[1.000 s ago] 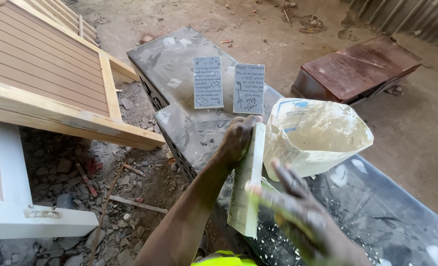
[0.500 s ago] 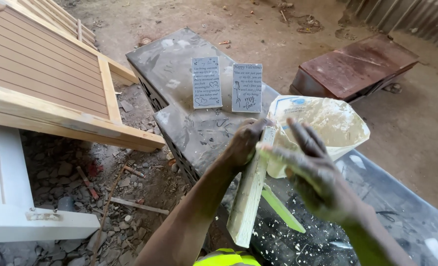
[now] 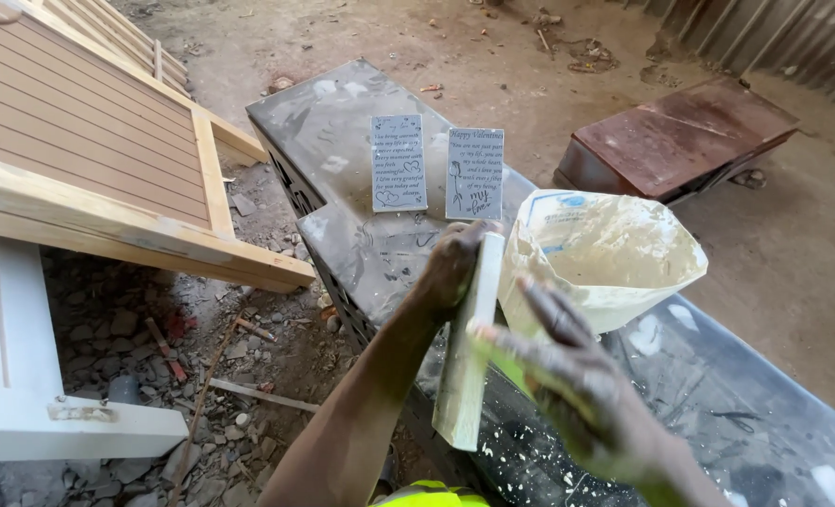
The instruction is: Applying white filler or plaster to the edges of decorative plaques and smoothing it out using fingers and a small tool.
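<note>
Open bench top (image 3: 342, 122) lies left of two plaques (image 3: 436, 169); bag (image 3: 614, 258) blocks the right.

Rough outdoor workshop yard, I'd say.
I see a dirt floor (image 3: 436, 38), rubble (image 3: 107, 329), a timber frame (image 3: 107, 216) and a dusty worktop (image 3: 342, 122).

Soft, even daylight fills the scene, with no hard shadows or glare. The two grey plaques (image 3: 436, 167) are sharp. Below them, the right hand (image 3: 577, 394) is smeared by motion blur; the left hand (image 3: 455, 268) is clearer.
</note>
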